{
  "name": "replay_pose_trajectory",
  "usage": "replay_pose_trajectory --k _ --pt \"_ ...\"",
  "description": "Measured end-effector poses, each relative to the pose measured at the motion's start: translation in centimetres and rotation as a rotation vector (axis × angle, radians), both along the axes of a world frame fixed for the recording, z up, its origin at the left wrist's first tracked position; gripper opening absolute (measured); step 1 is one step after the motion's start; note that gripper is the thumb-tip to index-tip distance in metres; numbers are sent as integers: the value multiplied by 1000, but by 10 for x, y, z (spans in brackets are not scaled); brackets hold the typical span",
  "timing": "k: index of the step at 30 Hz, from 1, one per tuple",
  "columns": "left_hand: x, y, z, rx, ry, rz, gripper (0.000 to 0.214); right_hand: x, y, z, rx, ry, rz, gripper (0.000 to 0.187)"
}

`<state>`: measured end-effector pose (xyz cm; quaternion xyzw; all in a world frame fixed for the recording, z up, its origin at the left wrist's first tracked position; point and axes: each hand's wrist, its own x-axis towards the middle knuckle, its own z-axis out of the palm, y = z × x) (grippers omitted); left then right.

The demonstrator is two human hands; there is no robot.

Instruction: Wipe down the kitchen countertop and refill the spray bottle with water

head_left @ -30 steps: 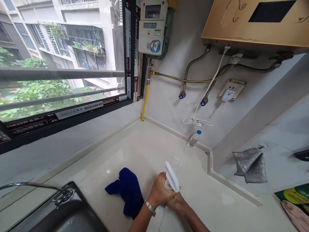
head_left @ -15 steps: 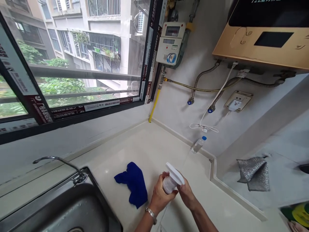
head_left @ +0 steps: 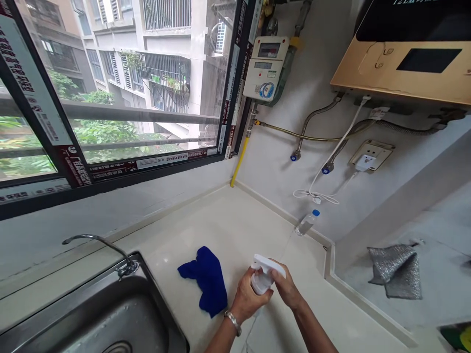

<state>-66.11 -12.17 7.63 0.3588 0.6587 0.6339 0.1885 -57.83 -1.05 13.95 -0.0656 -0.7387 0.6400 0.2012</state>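
A white spray bottle (head_left: 261, 283) with a trigger head is between my two hands above the counter. My left hand (head_left: 246, 297) is wrapped around its translucent body from the left and wears a metal bracelet on the wrist. On the other side, my right hand (head_left: 288, 290) grips the white spray head, thumb on top; its other fingers are partly hidden. The nozzle end points toward the upper left. A crumpled dark blue cloth (head_left: 212, 287) lies on the counter to the left of my hands, apart from them.
At the lower left is a steel sink (head_left: 147, 274) with a curved faucet (head_left: 99, 239). A clear bottle with a blue cap (head_left: 307, 223) stands by the back wall. Silver foil material (head_left: 397, 269) lies beyond the right ledge. Hoses and a gold water heater (head_left: 401, 73) are on the wall.
The spray head has turned to a flatter angle, and my right thumb now lies over its top. The whole view has shifted slightly, so the surroundings appear farther right.
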Motion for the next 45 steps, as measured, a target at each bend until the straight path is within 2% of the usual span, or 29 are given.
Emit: replay_pose_trajectory --k 4,7,9,12,15,17,21,25,28,35,41,45 --pt "-2 1 -3 -3 10 5 45 -3 -2 2 -110 81 114 56" --pt "-7 0 0 -31 -19 -48 44 -8 -3 14 -142 90 203 69" --pt "-12 -1 4 -40 -32 -101 39 -11 -6 22 -150 49 211 73" --pt "-19 -1 10 -25 -37 -187 36 -15 -14 27 -176 -28 83 71" --pt "-23 0 13 -4 -45 -239 38 -17 -24 26 -216 -17 -84 64" --pt "-24 1 14 6 -48 -242 40 -17 -28 24 -250 21 -118 62" --pt "-23 -1 13 -1 -59 -244 37 -14 -25 25 -215 36 0 76" --pt "-24 -1 13 -6 -72 -256 35 -12 -20 28 -190 28 136 75" --pt "-26 0 13 3 -84 -278 37 -13 -19 29 -198 56 155 74" --pt "-26 2 9 18 -84 -265 36 -17 -23 20 -196 67 40 78" --pt "-21 2 9 55 -66 -248 32 -18 -28 16 -196 115 -62 75" --pt "-21 1 10 71 -68 -236 56 -2 -32 2 -138 146 -184 80"
